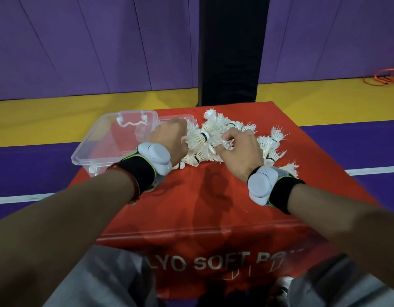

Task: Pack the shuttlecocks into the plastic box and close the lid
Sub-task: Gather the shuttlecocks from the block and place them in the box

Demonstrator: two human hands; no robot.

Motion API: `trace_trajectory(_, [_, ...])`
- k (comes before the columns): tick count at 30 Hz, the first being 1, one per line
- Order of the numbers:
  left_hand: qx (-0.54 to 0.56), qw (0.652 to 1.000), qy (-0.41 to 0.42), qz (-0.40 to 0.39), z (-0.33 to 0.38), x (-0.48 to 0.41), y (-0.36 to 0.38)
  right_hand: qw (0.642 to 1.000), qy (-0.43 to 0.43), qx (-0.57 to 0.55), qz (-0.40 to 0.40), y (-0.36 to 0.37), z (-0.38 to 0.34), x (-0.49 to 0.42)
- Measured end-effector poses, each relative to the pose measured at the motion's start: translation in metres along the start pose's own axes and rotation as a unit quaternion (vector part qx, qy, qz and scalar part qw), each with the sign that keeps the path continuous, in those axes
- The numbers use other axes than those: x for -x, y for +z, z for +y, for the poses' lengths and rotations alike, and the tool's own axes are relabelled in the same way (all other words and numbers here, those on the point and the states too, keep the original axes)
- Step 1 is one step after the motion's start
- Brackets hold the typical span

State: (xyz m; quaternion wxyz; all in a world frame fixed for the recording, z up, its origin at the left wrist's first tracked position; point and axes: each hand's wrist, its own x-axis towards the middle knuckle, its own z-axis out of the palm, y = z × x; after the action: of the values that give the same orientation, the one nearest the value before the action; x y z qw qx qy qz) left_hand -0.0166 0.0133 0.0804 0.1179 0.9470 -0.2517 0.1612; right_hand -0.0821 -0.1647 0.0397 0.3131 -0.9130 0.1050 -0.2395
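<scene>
my left hand [169, 138] and right hand [238, 149] work into a heap of white feather shuttlecocks [218, 127] piled on top of a red plyo block [202, 196], which serves here as the table. the left hand is curled over the near-left edge of the heap and appears to grip a bunch, with one black-banded shuttlecock [203, 136] poking out beside its knuckles; its fingertips are hidden behind the back of the hand. the right hand pinches feathers at the middle of the heap, thumb and fingers bent in.

the clear plastic box [80, 156] lies open at the block's left edge, just beside the left hand and partly overhanging the block. that keeps the carry from heap to box short. i cannot tell which clear half is the lid. no shuttlecocks are visible in the left half of the box.

i judge the packing barely begun. most shuttlecocks sit loose to the right, some near the block's far-right edge. the tangled feathers probably explain the two-handed hold, one hand gathering while the other teases a clump free.
</scene>
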Motion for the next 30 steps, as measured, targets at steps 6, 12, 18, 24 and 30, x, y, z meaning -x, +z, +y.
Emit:
trace_trajectory(6, [0.028, 0.999, 0.009, 0.043, -0.012, -0.004, -0.02, 0.999, -0.032, -0.01, 0.028, -0.001, -0.018, -0.008])
trace_trajectory(12, [0.023, 0.994, -0.006, 0.107, -0.029, 0.002, -0.044, 0.998, -0.06, -0.015, 0.032, 0.011, -0.047, -0.014])
trace_trajectory(18, [0.044, 0.986, -0.059, 0.153, -0.068, 0.011, -0.053, 0.995, -0.087, -0.023, 0.036, 0.029, -0.077, -0.024])
trace_trajectory(24, [0.079, 0.969, -0.143, 0.183, -0.106, 0.018, -0.055, 0.994, -0.094, -0.052, 0.023, 0.053, -0.107, -0.03])
trace_trajectory(30, [0.09, 0.967, -0.181, 0.155, -0.142, 0.032, -0.049, 0.99, -0.114, -0.079, -0.008, 0.083, -0.135, -0.032])
